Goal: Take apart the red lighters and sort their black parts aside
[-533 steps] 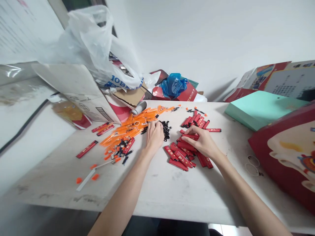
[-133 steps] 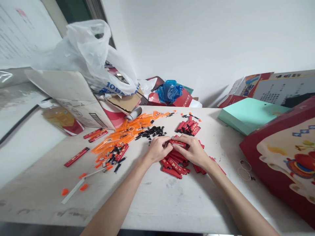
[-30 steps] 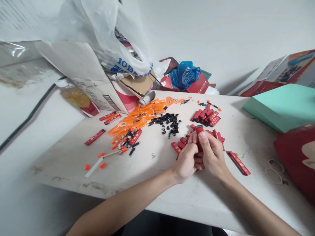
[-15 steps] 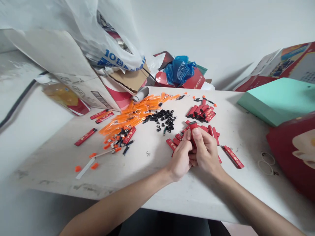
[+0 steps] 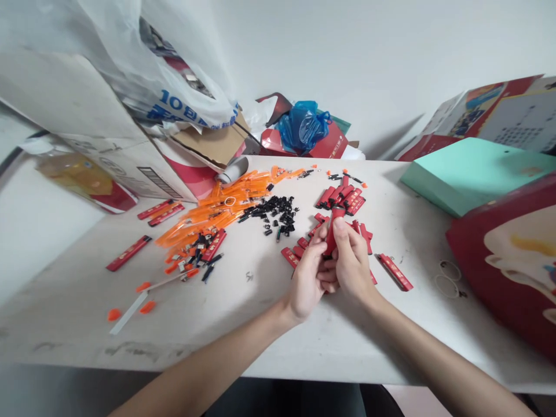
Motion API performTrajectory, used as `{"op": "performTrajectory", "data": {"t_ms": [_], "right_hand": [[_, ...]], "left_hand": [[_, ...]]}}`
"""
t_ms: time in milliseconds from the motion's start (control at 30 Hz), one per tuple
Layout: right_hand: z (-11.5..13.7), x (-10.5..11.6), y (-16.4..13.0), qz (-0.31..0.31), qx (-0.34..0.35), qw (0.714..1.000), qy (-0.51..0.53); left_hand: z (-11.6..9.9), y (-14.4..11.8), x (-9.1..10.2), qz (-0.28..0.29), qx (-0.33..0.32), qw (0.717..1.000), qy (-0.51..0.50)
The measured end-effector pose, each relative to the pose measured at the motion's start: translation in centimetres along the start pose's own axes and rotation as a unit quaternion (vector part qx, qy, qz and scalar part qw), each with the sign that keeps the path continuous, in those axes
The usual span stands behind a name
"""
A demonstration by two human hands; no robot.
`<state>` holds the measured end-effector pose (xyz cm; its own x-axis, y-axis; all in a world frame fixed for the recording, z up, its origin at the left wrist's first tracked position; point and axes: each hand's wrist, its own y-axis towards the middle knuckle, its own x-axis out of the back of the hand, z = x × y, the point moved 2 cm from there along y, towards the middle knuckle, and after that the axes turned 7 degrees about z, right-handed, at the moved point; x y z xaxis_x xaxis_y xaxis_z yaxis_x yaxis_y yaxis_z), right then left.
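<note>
A red lighter stands nearly upright between my two hands, its dark end downward and mostly hidden by the fingers. My left hand curls its fingers round the lower part. From the other side my right hand grips it, the thumb pressed along its front. Under and behind the hands lies a loose pile of red lighters, partly covered by them. Farther back sits a second heap of red lighters with black ends. One single lighter rests right of my right hand.
Left of the hands are small black parts and a spread of orange plastic pieces. A white strip lies at the front left. A cardboard box, a blue plastic bag and a mint-green box border the table.
The view has shifted slightly to the right. Between my hands the red lighter has tilted, showing more of its long side, and my left fingers have loosened a little around it.
</note>
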<state>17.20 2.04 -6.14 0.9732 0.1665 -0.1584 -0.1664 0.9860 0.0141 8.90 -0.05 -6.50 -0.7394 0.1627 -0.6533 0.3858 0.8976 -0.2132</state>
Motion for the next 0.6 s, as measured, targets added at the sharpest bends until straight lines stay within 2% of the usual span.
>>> {"op": "performTrajectory", "data": {"t_ms": [133,300,367,500,600], "right_hand": [[0.7,0.3,0.4,-0.024,0.028,0.999,-0.027],[1.6,0.8,1.1,-0.021,0.137,0.99,-0.035],[1.7,1.4,1.5,-0.048,0.161,0.985,-0.027],[2.1,3.5,2.5,-0.145,0.16,0.976,0.004],[2.6,4.6,3.3,-0.159,0.158,0.974,-0.026]], "left_hand": [[-0.3,0.3,0.5,0.012,-0.019,0.997,0.079],[-1.7,0.8,1.0,-0.013,-0.031,0.988,0.148],[-2.0,1.1,1.3,-0.028,-0.036,0.986,0.161],[-2.8,1.7,2.3,-0.035,-0.066,0.978,0.195],[-4.3,2.2,3.8,-0.064,-0.118,0.954,0.269]]}}
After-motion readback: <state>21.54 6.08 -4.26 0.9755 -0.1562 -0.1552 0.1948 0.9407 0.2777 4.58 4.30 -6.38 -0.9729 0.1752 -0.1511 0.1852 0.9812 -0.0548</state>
